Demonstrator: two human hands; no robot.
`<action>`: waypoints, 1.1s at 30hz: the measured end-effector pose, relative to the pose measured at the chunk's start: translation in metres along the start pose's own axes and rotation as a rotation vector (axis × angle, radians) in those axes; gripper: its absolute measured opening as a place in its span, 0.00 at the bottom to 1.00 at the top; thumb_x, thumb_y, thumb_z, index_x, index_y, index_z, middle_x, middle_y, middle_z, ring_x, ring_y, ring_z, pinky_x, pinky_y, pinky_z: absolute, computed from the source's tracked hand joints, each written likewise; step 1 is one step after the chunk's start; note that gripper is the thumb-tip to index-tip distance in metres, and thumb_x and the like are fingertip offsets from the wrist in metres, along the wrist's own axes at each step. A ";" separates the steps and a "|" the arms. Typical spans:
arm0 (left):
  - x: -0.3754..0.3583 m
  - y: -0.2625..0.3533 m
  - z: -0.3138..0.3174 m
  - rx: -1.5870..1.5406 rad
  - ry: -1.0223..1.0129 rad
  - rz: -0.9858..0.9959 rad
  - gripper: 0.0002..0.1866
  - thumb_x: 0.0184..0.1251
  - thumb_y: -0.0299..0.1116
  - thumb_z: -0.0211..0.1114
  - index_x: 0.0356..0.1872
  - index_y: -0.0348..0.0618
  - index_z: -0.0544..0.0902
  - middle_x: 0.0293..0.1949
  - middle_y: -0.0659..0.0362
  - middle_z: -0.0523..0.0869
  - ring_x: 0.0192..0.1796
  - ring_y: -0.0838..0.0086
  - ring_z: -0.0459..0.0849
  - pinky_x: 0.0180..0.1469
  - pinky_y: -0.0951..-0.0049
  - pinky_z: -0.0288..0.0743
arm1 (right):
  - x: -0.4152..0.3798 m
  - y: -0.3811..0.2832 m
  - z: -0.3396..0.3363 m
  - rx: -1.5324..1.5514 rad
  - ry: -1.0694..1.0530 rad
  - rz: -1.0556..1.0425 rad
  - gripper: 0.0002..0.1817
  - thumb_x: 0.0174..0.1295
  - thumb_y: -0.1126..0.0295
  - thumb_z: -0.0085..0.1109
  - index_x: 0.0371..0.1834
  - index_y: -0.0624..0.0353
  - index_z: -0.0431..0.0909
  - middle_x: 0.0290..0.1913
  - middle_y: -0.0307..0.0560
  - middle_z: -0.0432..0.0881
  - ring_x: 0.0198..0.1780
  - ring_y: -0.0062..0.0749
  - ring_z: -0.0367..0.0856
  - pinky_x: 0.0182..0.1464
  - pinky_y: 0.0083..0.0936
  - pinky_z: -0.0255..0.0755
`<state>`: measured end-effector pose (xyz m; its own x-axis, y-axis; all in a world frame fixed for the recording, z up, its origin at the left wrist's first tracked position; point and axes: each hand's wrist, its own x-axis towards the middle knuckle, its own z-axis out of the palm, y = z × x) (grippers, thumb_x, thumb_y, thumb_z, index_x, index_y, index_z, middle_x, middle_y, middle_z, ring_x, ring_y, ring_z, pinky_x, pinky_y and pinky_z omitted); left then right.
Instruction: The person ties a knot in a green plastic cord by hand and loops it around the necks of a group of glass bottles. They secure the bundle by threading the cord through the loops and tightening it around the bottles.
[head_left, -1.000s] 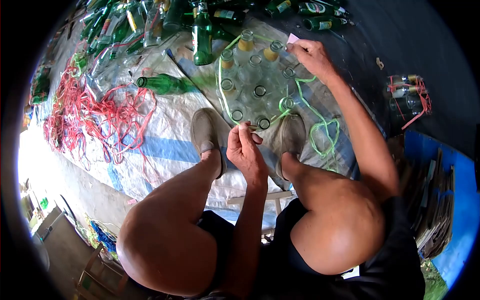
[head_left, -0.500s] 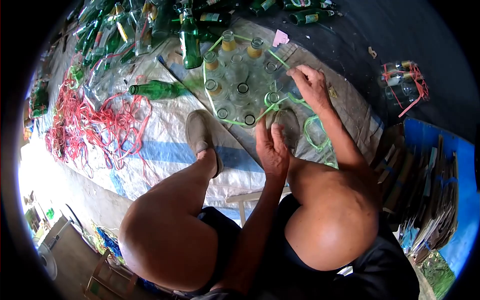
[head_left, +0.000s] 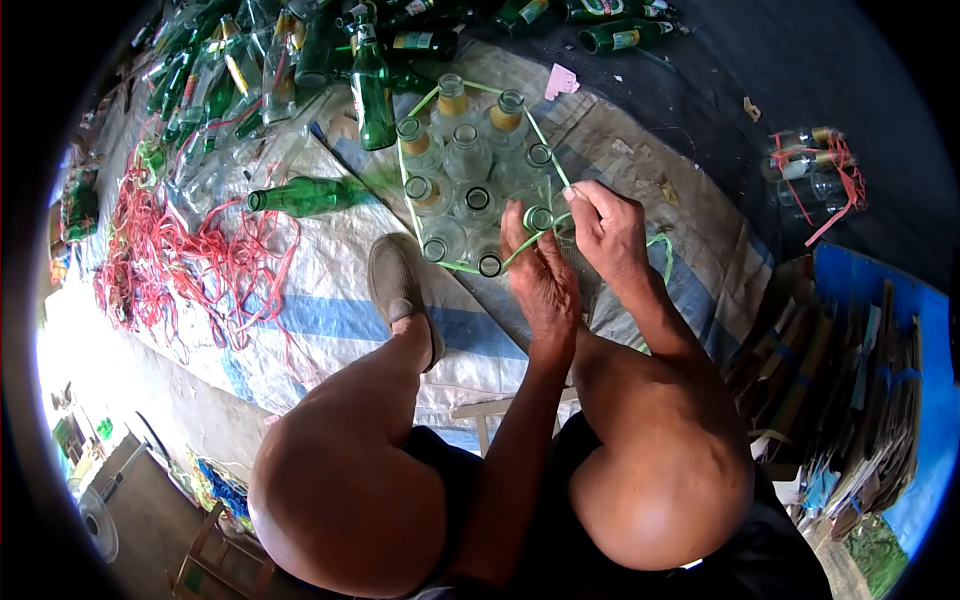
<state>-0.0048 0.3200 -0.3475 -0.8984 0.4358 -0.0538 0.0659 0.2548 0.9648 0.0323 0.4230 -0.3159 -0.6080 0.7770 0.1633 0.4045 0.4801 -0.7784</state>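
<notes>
Where bottles [head_left: 466,157] stand, striped sheeting [head_left: 330,316] lies creased.

Light v. strong from L edge, blown to white there. Sheet [head_left: 480,340] bright that side; R side dim, dark floor [head_left: 690,85] nr black. Sheen on my knees [head_left: 660,490], glints on btls [head_left: 466,160]. Wide-angle distort'n: edges bowed, corners blk. My L hand [head_left: 543,285] & R hand [head_left: 610,235] fairly sharp.

By the left hand [head_left: 545,290], the body of one clear bottle [head_left: 538,216] was partly hidden. The heap of green bottles [head_left: 312,62] was cut by the upper edge.
</notes>
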 end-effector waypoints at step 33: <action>0.005 -0.009 -0.007 0.086 0.055 0.194 0.19 0.83 0.29 0.55 0.69 0.33 0.74 0.60 0.41 0.83 0.59 0.52 0.84 0.60 0.61 0.78 | -0.031 -0.010 -0.017 -0.318 0.085 -0.386 0.15 0.65 0.79 0.65 0.54 0.65 0.84 0.35 0.50 0.90 0.31 0.42 0.89 0.31 0.31 0.82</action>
<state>-0.0131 0.3143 -0.3550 -0.8873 0.4371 0.1468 0.2745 0.2449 0.9299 0.0585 0.4012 -0.3029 -0.7021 0.5423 0.4615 0.3572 0.8289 -0.4305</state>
